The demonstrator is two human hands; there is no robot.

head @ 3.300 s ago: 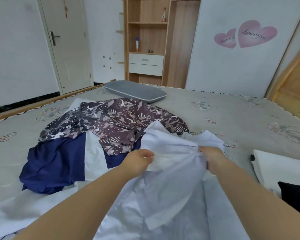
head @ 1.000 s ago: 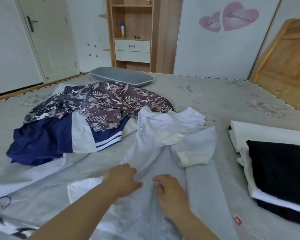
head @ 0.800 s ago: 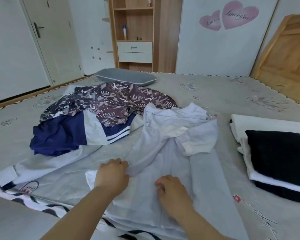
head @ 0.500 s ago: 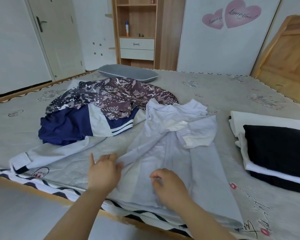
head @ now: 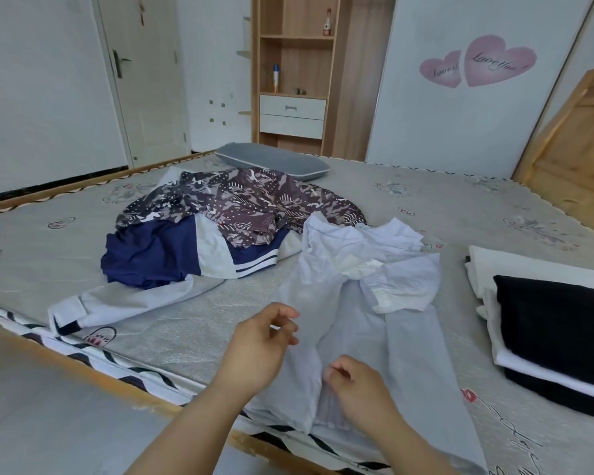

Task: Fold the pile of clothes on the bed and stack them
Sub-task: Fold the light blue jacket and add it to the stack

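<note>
Pale shirt (head: 364, 303) laid lengthwise away from viewer; hem pinched by right hand (head: 357, 385), left hand (head: 261, 344) hovers w/ fingers loosely curled, empty.

In front of you a pale lavender-white cotton shirt (head: 367, 313) lies spread lengthwise on the bed, its collar end rumpled. To its left sits an unfolded heap: a brown camouflage-print garment (head: 251, 204) atop a navy-and-white jacket (head: 158, 255). On your right, folded white cloth (head: 515, 269) and black cloth (head: 556, 310) are stacked.
</note>
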